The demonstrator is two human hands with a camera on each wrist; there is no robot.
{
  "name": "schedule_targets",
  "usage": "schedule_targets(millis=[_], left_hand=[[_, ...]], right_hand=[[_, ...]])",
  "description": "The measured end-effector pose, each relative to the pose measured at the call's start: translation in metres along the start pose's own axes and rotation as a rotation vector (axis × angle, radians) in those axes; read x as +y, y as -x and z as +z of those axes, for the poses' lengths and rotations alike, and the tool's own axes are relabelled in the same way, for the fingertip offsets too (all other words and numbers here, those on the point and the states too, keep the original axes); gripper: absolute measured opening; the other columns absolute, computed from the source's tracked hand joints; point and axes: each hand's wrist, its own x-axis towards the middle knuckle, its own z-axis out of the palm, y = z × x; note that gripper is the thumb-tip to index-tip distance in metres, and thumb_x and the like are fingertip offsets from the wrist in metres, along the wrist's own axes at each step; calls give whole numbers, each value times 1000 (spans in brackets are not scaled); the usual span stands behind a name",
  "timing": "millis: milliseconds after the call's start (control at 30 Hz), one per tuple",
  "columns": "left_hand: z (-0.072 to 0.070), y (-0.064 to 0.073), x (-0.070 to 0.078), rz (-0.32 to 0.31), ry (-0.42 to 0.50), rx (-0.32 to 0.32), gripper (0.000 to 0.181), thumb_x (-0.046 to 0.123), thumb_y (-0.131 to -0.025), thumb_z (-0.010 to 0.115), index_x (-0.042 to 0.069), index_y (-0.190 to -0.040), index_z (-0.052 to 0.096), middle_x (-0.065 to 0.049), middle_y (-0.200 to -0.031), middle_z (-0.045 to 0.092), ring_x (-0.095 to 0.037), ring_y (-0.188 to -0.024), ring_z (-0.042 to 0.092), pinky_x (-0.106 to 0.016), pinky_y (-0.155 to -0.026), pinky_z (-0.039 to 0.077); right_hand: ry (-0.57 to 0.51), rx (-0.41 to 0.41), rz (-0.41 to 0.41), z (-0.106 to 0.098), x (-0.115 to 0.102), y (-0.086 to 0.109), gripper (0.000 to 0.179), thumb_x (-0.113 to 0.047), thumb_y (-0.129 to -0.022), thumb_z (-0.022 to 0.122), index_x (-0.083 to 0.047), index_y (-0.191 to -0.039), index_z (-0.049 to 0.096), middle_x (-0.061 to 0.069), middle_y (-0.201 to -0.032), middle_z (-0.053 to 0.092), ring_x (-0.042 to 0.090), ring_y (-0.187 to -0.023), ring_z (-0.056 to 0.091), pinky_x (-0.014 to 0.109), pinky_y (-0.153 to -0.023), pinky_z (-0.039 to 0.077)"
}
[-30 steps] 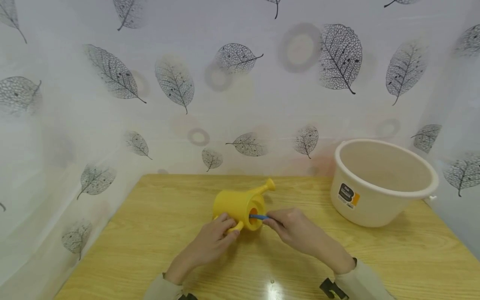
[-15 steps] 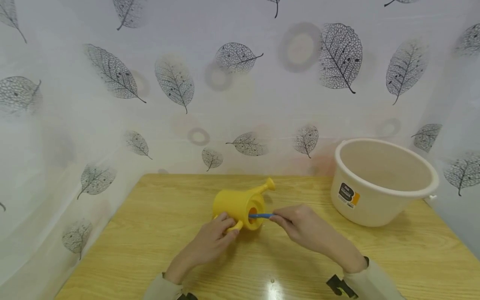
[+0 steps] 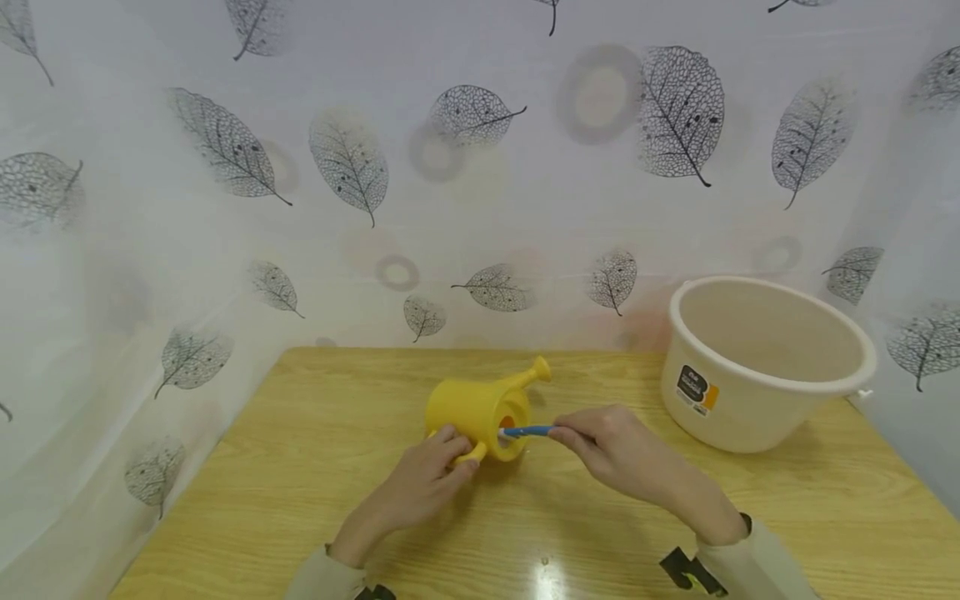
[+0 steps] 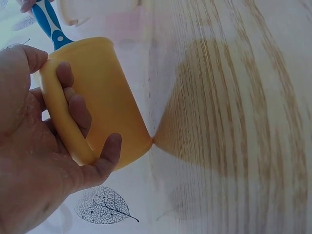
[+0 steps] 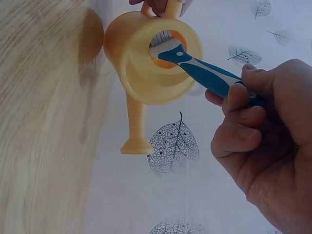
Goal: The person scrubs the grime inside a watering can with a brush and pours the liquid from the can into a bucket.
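A yellow watering can is tipped on its side on the wooden table, its mouth facing right and its spout pointing back and right. My left hand grips its handle, the fingers curled through the loop in the left wrist view. My right hand pinches the handle of a blue-and-white brush. The brush's white head, with thin upright bristles or teeth, sits at the can's round opening, partly inside it. Part of the can's orange-lit interior shows behind the head.
A large cream bucket with a label stands at the right rear of the table. Behind the table hangs a white sheet printed with dark leaves.
My right hand has moved to the right, drawing the brush partly out of the can, so its white head now shows at the opening. The left hand and can have stayed put.
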Motion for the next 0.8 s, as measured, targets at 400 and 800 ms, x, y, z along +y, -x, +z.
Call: schedule_targets(millis=[400,800], left_hand=[[1,0,1,-1,-4,13,17,31,-106,53,21,-95,63,9,-90,46,-6,-76,43,-23,-68,38],[0,1,2,-6,-3,17,16,30,-106,54,23,-94,62,9,-90,46,-6,-76,43,-23,-68,39]], right_hand=[[-9,-42,51,15,0,-2,17,-9,-99,65,-16,-84,68,-15,-61,40,-11,-55,25,11,-47,29],[-10,-48,32,25,1,-1,24,-6,-97,67,-16,-77,59,-15,-62,36,-11,-56,23,10,-47,27]])
